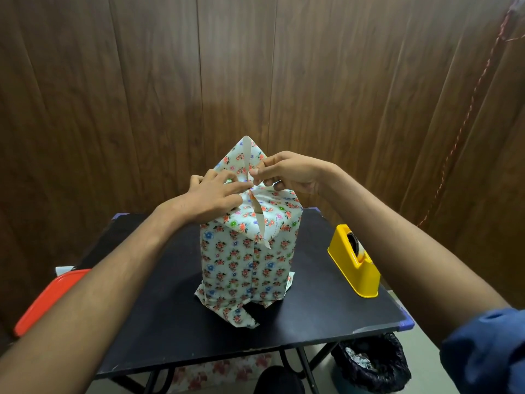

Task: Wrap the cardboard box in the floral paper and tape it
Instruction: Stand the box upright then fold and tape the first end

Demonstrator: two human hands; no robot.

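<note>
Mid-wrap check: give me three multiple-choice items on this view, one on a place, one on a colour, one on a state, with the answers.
1. Where is the tape dispenser?
A. On the table right of the wrapped box
B. On the floor
C. On top of the box

2. What colour is the dispenser?
A. Red
B. Yellow
C. Green

3. How is the box's top end?
A. Taped flat
B. Bare cardboard
C. Flaps still up, being folded

Answers: 1 A, it stands on the black table beside the wrapped box. 2 B, its body is yellow. 3 C, the left hand and right hand pinch the raised floral paper.
</note>
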